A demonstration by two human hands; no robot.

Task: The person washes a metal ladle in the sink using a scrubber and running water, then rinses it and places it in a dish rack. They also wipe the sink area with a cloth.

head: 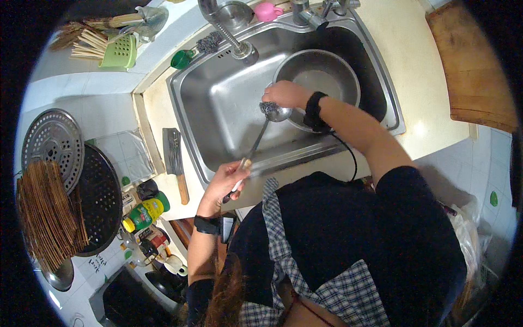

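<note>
My left hand (pixel 227 182) grips the handle of a metal ladle (pixel 257 141) near the sink's front edge. The ladle slants up over the stainless steel sink (pixel 229 118), its bowl (pixel 280 114) beneath my right hand (pixel 287 93). My right hand holds a steel wool scrubber (pixel 268 107) against the ladle's bowl; its fingers are curled and partly hide the scrubber. Behind and below that hand, a round metal basin (pixel 322 65) sits in the right half of the sink, partly covered by my forearm.
A cleaver (pixel 173 151) lies on the counter left of the sink. Along the back rim are a flexible faucet (pixel 244 51), another scrubber (pixel 209 42), a green cup (pixel 182 59) and a pink cup (pixel 267 12). A wooden board (pixel 474 65) is at right; bottles (pixel 145 212) stand at left.
</note>
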